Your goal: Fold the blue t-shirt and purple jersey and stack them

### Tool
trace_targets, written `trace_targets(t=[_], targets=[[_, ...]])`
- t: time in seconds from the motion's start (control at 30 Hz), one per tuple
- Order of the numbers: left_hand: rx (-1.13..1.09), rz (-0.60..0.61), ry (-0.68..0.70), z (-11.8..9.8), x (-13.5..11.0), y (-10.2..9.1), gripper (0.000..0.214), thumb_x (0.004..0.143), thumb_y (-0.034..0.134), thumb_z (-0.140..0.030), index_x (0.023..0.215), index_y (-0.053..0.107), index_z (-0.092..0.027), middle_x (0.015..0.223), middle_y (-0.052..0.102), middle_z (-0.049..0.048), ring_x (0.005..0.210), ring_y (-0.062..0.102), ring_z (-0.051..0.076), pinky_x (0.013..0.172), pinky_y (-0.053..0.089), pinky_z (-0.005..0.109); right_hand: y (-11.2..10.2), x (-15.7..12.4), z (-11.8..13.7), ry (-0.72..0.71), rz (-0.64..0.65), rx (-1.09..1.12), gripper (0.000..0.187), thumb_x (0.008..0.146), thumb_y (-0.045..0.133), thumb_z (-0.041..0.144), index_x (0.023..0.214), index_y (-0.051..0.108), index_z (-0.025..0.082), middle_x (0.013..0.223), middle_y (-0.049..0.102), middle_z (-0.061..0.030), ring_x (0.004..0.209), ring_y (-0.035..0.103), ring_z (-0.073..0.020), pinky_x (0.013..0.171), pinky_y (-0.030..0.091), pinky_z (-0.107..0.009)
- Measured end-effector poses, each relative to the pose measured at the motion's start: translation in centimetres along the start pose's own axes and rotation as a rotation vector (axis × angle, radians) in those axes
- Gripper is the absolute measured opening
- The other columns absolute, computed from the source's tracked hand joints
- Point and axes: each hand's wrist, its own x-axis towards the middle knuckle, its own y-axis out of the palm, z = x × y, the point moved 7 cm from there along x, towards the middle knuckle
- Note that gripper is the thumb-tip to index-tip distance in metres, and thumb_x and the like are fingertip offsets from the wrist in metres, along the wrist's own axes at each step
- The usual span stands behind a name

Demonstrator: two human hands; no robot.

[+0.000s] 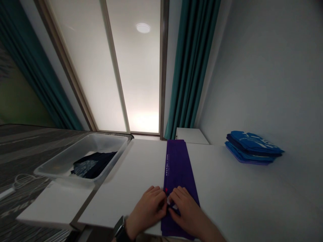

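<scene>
A purple garment (178,164), folded into a long narrow strip, lies on the white table (227,188) and runs away from me. My left hand (147,210) and my right hand (188,210) rest side by side on its near end. Both hands have their fingers curled, and the fingertips pinch the cloth near a small pink mark. A dark watch sits on my left wrist.
A clear plastic bin (85,156) holding dark clothes stands at the table's left. A stack of folded blue garments (252,148) lies at the right near the wall. A small white box (191,136) is behind the table. Teal curtains frame a frosted window.
</scene>
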Motion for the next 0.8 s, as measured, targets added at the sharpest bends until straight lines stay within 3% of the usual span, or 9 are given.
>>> trace_targets(t=[0.27, 0.4, 0.6, 0.8], targets=[[-0.029, 0.012, -0.116, -0.1, 0.2, -0.6, 0.010, 0.076, 0.060, -0.014, 0.078, 0.053, -0.021, 0.080, 0.061, -0.0006, 0.080, 0.054, 0.018, 0.076, 0.034, 0.032, -0.3, 0.4, -1.7, 0.081, -0.069, 0.090, 0.016, 0.089, 0.049, 0.010, 0.079, 0.047, 0.022, 0.084, 0.058, 0.0003, 0.085, 0.054, -0.0176, 0.084, 0.041, -0.033], [-0.025, -0.010, -0.184, -0.3, 0.4, -0.1, 0.013, 0.077, 0.064, -0.021, 0.074, 0.051, -0.021, 0.078, 0.062, -0.0008, 0.079, 0.054, 0.019, 0.075, 0.033, 0.034, -0.4, 0.3, -1.7, 0.084, -0.074, 0.121, 0.015, 0.089, 0.048, 0.011, 0.079, 0.048, 0.022, 0.083, 0.059, 0.0001, 0.084, 0.054, -0.0178, 0.084, 0.041, -0.034], [-0.047, -0.071, -0.307, -0.7, 0.2, 0.3, 0.013, 0.084, 0.057, -0.021, 0.072, 0.052, -0.021, 0.075, 0.063, -0.0006, 0.079, 0.055, 0.020, 0.074, 0.031, 0.035, -0.8, 0.1, -1.2, 0.099, -0.056, 0.163, 0.017, 0.082, 0.047, 0.006, 0.082, 0.050, 0.023, 0.086, 0.059, 0.0003, 0.087, 0.054, -0.0177, 0.092, 0.039, -0.036], [0.006, -0.106, -0.373, -0.8, -0.1, 0.7, 0.010, 0.081, 0.054, -0.015, 0.074, 0.052, -0.021, 0.075, 0.063, -0.0001, 0.080, 0.055, 0.021, 0.074, 0.030, 0.037, -0.9, 0.2, -1.0, 0.117, -0.032, 0.148, 0.022, 0.077, 0.046, 0.002, 0.083, 0.051, 0.022, 0.087, 0.058, 0.0005, 0.089, 0.053, -0.0177, 0.092, 0.038, -0.036]])
